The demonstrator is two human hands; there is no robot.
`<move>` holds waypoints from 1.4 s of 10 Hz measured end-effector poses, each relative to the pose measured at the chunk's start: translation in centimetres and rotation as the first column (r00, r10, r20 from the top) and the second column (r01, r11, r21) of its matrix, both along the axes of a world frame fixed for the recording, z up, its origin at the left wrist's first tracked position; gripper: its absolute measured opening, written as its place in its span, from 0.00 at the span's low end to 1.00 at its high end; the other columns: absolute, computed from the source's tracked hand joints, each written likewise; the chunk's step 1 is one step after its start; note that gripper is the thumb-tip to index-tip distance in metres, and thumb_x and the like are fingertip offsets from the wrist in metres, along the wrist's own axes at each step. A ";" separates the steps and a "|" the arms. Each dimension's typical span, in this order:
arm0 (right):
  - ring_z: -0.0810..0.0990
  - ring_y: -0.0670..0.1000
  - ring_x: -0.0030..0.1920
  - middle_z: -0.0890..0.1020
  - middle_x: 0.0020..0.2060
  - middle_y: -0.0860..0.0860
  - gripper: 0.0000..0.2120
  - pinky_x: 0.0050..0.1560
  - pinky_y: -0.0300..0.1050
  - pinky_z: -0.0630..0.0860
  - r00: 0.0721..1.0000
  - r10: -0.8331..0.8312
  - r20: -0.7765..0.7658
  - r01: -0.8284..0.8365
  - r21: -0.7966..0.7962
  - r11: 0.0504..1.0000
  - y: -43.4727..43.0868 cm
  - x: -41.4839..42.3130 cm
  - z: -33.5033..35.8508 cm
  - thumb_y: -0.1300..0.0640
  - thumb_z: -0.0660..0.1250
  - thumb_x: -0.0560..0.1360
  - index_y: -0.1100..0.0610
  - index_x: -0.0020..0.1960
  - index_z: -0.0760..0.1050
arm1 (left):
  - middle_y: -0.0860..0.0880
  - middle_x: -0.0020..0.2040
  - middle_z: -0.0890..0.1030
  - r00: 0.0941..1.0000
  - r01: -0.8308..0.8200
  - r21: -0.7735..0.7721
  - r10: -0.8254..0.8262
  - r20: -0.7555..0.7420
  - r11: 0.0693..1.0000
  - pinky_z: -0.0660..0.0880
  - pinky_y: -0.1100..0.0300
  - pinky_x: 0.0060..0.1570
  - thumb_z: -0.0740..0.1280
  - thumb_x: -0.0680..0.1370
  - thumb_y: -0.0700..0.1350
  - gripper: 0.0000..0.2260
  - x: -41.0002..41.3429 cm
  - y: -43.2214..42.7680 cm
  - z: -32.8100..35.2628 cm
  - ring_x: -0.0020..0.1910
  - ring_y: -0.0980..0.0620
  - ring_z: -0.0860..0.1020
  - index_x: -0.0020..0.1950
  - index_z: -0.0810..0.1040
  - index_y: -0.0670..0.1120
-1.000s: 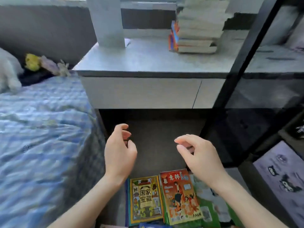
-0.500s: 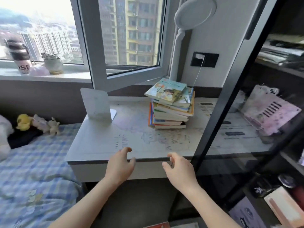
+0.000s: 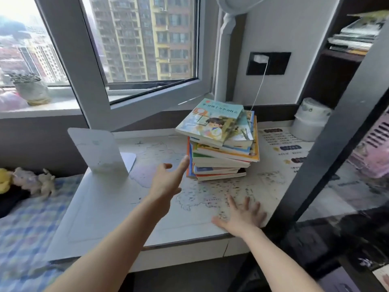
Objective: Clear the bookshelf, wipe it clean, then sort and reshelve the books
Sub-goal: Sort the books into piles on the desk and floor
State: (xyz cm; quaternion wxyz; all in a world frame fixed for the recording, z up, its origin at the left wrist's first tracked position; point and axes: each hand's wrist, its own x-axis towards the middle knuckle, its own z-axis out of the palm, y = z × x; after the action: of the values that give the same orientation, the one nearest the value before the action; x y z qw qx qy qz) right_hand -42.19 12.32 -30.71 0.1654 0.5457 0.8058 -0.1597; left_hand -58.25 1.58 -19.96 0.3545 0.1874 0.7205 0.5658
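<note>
My left hand, fingers straight, is just beside the uneven stack of glossy paperbacks; my right hand spreads flat over the smooth map-printed desk.

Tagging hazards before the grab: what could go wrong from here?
1. The book stack is crooked, its top book overhanging; a one-sided push from the left hand beside it might topple it, while the right hand lies flat on the desk.
2. A white cable hangs behind; lifting could snag it.
</note>
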 end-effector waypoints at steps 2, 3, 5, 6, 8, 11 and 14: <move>0.43 0.73 0.73 0.40 0.76 0.63 0.54 0.70 0.72 0.53 0.996 -0.040 0.085 0.048 -0.096 0.994 1.9 -2.0 0.3 0.26 0.65 0.65 0.42 0.77 0.37 | 0.46 0.55 0.74 0.973 0.099 -0.028 -0.091 0.214 0.995 0.74 0.53 0.53 0.67 0.71 0.67 0.30 -1.6 7.4 1.7 0.51 0.47 0.74 0.58 0.71 0.43; 0.43 0.73 0.73 0.39 0.76 0.64 0.54 0.69 0.73 0.53 0.995 -0.042 0.093 0.051 -0.097 0.994 1.9 -2.2 0.3 0.27 0.66 0.66 0.43 0.77 0.36 | 0.45 0.56 0.79 0.931 0.148 0.009 -0.142 0.337 0.989 0.78 0.53 0.51 0.67 0.71 0.67 0.32 -2.1 9.6 2.0 0.51 0.47 0.79 0.63 0.74 0.43; 0.41 0.74 0.73 0.37 0.75 0.65 0.54 0.69 0.73 0.50 0.993 -0.051 0.102 0.064 -0.130 0.989 2.1 -2.4 -0.2 0.29 0.66 0.66 0.43 0.77 0.35 | 0.46 0.46 0.85 0.903 0.122 0.035 -0.126 0.411 0.992 0.81 0.56 0.42 0.72 0.72 0.57 0.20 -3.0 12.4 1.8 0.42 0.48 0.83 0.57 0.78 0.45; 0.40 0.74 0.73 0.36 0.75 0.65 0.54 0.69 0.74 0.50 0.994 -0.046 0.104 0.060 -0.139 0.988 2.3 -2.4 -0.1 0.29 0.67 0.66 0.43 0.77 0.34 | 0.49 0.26 0.81 0.905 0.119 -0.034 -0.095 0.414 0.992 0.76 0.63 0.24 0.72 0.72 0.56 0.15 -3.4 12.7 2.6 0.29 0.51 0.81 0.47 0.77 0.46; 0.39 0.74 0.73 0.36 0.75 0.66 0.54 0.69 0.74 0.49 0.995 -0.044 0.094 0.057 -0.139 0.989 2.2 -2.3 0.1 0.29 0.66 0.67 0.43 0.77 0.34 | 0.50 0.18 0.76 0.908 0.164 -0.037 -0.136 0.397 0.986 0.68 0.66 0.13 0.68 0.76 0.54 0.14 -2.4 11.0 3.4 0.16 0.56 0.75 0.42 0.72 0.44; 0.41 0.75 0.72 0.38 0.75 0.66 0.56 0.68 0.75 0.51 0.997 -0.052 0.059 0.059 -0.131 0.990 2.2 -2.3 -0.1 0.29 0.68 0.65 0.43 0.77 0.34 | 0.45 0.37 0.78 0.901 0.066 -0.032 -0.046 0.431 0.997 0.69 0.60 0.35 0.72 0.71 0.56 0.15 -4.0 5.1 0.3 0.38 0.50 0.76 0.44 0.75 0.45; 0.72 0.60 0.65 0.72 0.68 0.59 0.21 0.61 0.57 0.72 0.471 -0.537 -0.700 0.445 -0.337 0.830 -0.3 -0.8 0.0 0.46 0.60 0.79 0.54 0.68 0.69 | 0.43 0.39 0.78 0.898 0.114 -0.049 -0.082 0.432 0.992 0.71 0.60 0.40 0.72 0.69 0.59 0.22 -3.3 1.7 -1.0 0.39 0.48 0.77 0.46 0.76 0.41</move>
State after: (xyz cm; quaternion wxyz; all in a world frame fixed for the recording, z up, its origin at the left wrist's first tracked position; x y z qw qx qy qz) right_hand -43.03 12.03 -30.67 -0.2186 0.6211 0.5953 -0.4606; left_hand -61.55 3.31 -21.00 0.5389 0.0813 0.6347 0.5479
